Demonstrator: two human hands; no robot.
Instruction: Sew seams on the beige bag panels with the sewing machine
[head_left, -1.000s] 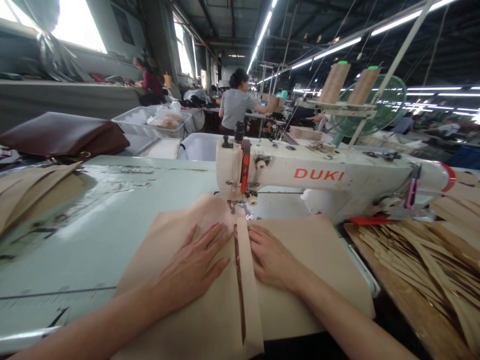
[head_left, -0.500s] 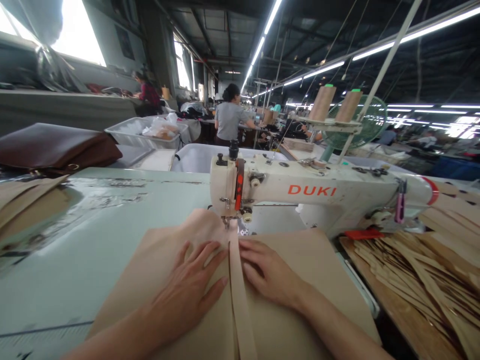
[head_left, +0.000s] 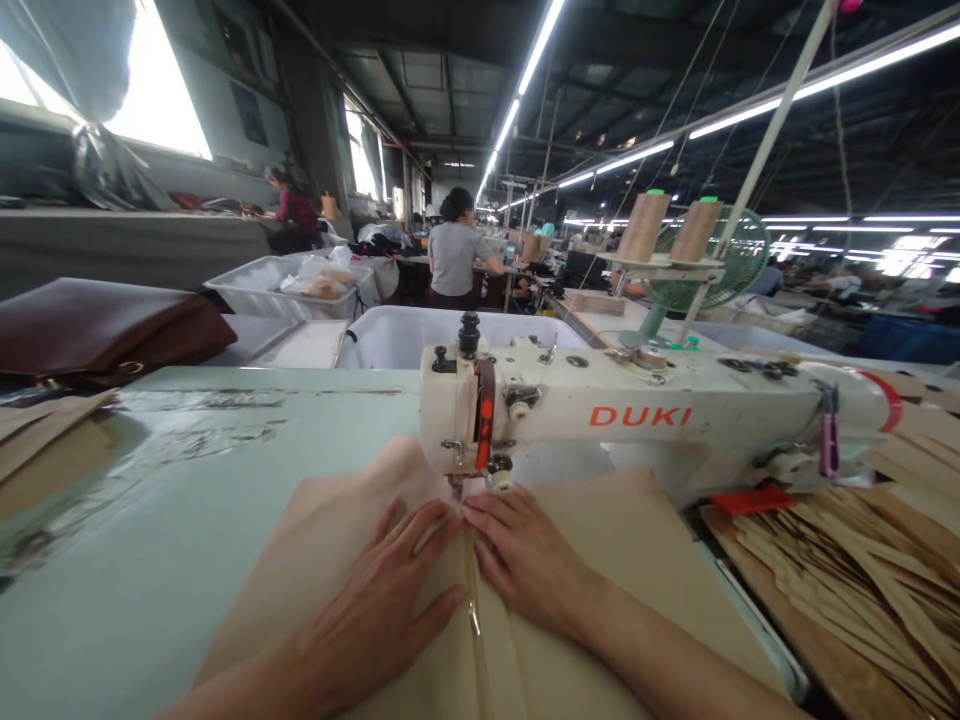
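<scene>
A large beige panel (head_left: 615, 520) lies under the needle area (head_left: 456, 487) of a white sewing machine (head_left: 555, 415). My left hand (head_left: 394, 590) rests flat on the panel's left half, fingers spread, thumb by the middle seam. On the other side, my right hand (head_left: 525, 550) lies with its fingers stretched out over a beige strip (head_left: 501, 640), the fingertips just in front of the presser foot. Between the hands runs a narrow dark line with a small shiny metal piece (head_left: 474, 620), which looks like a zipper pull. The strip's far end is hidden under my right fingers.
Many cut beige strips (head_left: 847, 570) lie on a wooden board at right, by a red item (head_left: 750, 499). A brown leather bag (head_left: 112, 325) and beige pieces (head_left: 45, 440) sit at left. Behind the machine stand a white bin (head_left: 390, 325) and thread cones (head_left: 645, 228). Co-workers are farther back.
Both hands are nearer the needle, and my right fingers now cover the strip's far end. The shiny metal piece shows between the hands. The view has tilted up slightly.
</scene>
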